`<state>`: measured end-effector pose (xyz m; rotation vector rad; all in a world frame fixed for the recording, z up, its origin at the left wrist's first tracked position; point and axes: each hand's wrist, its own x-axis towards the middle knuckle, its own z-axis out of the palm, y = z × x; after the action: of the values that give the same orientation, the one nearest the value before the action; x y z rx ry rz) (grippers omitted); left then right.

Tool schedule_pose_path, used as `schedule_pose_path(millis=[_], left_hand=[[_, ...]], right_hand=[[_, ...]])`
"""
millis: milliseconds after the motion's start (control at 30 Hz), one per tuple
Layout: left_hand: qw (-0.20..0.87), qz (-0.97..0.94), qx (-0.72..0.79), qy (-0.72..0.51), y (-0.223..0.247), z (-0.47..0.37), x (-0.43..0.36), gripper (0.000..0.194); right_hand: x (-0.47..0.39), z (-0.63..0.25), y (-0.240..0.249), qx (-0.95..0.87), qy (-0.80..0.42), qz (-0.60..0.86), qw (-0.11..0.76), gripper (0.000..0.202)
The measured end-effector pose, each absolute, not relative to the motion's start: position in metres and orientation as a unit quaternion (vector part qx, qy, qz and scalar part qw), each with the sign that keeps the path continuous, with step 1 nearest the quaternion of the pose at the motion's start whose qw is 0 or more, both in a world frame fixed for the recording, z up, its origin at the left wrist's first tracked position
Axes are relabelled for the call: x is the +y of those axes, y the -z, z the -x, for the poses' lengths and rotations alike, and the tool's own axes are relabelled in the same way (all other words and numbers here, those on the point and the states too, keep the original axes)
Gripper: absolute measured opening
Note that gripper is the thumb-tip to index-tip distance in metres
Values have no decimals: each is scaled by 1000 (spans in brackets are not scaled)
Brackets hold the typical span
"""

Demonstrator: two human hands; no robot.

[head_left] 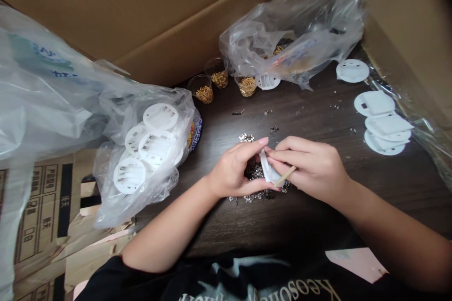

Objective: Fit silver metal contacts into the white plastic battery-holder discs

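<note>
1. Cardboard walls [169,4] rise behind and to the right of a dark wood-grain table [212,225], from where I'm standing.
2. Above the middle of that table, a white disc [270,173] is tipped up on edge between the person's two hands.
3. Their left hand [235,169] grips it, thumb on one side and fingers on the other.
4. Their right hand [312,164] is closed around a thin wooden stick [286,176], fingertips up against the disc.
5. Right underneath lies a heap of small metal pieces [257,194].
6. Farther back, three clear cups [192,83] hold gold-coloured bits [219,80].
7. More white discs sit in a plastic bag [165,186] at left; others lie overlapping in a pile [384,136] at right.
</note>
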<state>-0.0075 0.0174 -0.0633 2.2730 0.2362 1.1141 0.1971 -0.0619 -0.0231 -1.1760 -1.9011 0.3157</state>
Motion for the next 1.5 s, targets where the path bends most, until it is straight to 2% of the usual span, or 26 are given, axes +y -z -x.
schedule_pose_path(millis=[167, 367, 567, 667, 800, 1033, 1300, 1500], left_hand=[[329, -833, 91, -436, 58, 5, 18, 116], [436, -775, 123, -441, 56, 2, 19, 118], [498, -712, 212, -447, 60, 5, 26, 89], [524, -687, 237, -444, 62, 10, 35, 82], [530, -676, 256, -443, 61, 15, 45, 76], [496, -716, 277, -407, 57, 18, 49, 77], [538, -719, 278, -341, 59, 21, 56, 72], [532, -731, 282, -320, 59, 21, 55, 71]], right_hand=[[-62, -191, 22, -712, -100, 517, 464, 13], [-61, -184, 20, -678, -95, 545, 484, 15], [-34, -186, 22, -694, -109, 496, 511, 15], [-11, -185, 24, -716, -111, 452, 520, 12], [11, -184, 32, -721, -117, 419, 539, 10], [13, -190, 46, -727, -105, 403, 546, 11], [12, -192, 57, -734, -120, 431, 511, 9], [12, -194, 57, -739, -117, 429, 506, 8]])
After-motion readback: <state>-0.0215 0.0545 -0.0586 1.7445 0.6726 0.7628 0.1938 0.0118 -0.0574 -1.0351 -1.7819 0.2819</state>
